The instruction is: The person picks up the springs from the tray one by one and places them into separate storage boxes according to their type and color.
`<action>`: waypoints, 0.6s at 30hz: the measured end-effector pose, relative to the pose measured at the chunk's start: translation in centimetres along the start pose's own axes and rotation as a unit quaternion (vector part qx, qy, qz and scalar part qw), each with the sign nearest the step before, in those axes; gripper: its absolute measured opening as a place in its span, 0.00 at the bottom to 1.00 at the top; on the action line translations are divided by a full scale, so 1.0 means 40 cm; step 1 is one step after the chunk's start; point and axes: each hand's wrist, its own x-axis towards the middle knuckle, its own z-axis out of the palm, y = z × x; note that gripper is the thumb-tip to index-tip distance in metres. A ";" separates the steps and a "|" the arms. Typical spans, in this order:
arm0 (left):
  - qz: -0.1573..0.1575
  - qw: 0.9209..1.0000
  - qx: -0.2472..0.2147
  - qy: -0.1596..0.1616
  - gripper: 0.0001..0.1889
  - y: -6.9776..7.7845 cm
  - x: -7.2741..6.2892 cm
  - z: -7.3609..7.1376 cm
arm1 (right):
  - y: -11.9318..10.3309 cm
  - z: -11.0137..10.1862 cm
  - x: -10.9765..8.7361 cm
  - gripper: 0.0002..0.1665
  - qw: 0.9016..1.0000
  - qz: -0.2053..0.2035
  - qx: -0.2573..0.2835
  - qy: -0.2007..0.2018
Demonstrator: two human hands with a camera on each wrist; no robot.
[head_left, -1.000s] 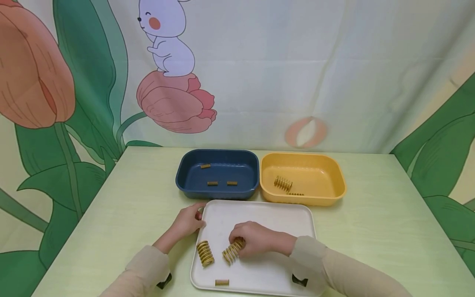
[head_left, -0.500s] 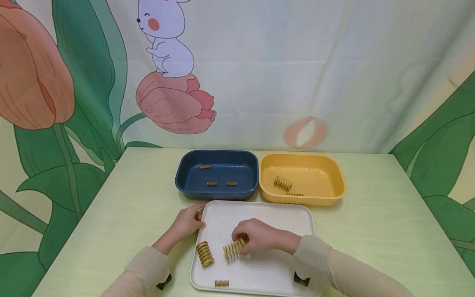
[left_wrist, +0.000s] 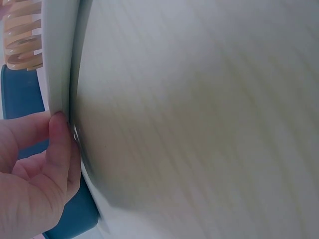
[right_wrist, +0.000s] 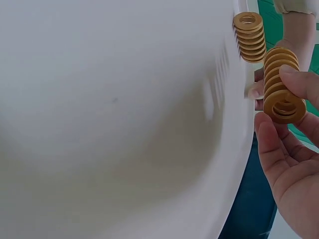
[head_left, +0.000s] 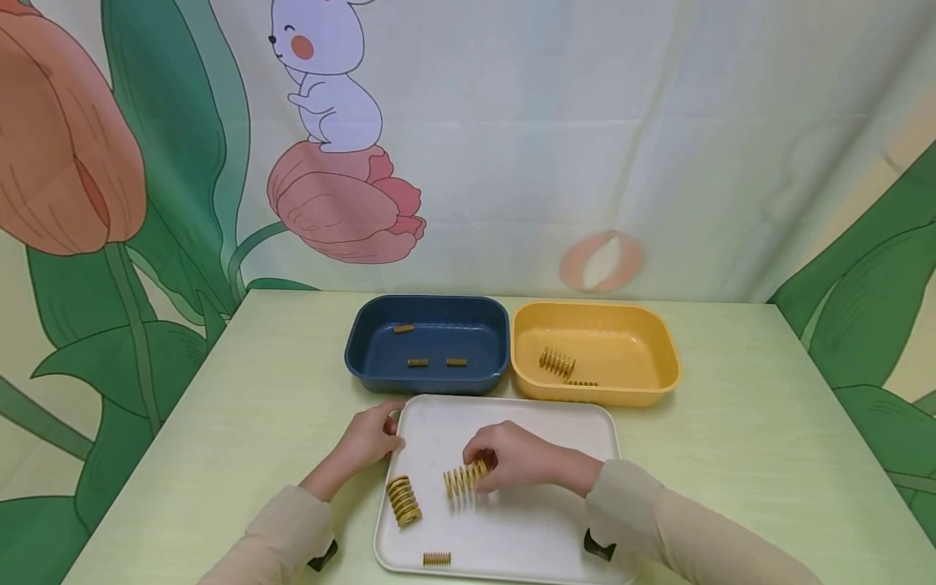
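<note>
The right hand [head_left: 515, 457] pinched a large gold spring [head_left: 459, 482] between thumb and fingers, above the middle of the white tray [head_left: 541, 528]. The left hand [head_left: 366, 435] gripped the tray's rim at its left edge, near the far-left corner. A second large spring [head_left: 404, 500] lay along that left edge, and a small spring [head_left: 437, 559] lay by the near edge, toward the near-left corner. Past the tray's far edge, near the far edge of the desk [head_left: 738, 422], a blue bin [head_left: 427, 384] held three small springs [head_left: 457, 362]; just beside it, a yellow bin [head_left: 600, 394] held a coarser spring [head_left: 557, 362] and another, partly hidden by the near wall.
</note>
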 end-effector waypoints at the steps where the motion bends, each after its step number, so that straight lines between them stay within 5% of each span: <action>1: 0.000 1.000 0.000 0.000 0.26 -0.001 0.000 0.000 | -0.001 -0.002 -0.001 0.15 1.000 -0.001 0.000 0.002; 18: 0.003 1.000 0.001 0.001 0.26 0.000 -0.001 -0.001 | 0.002 -0.043 -0.014 0.14 1.000 -0.007 -0.009 0.029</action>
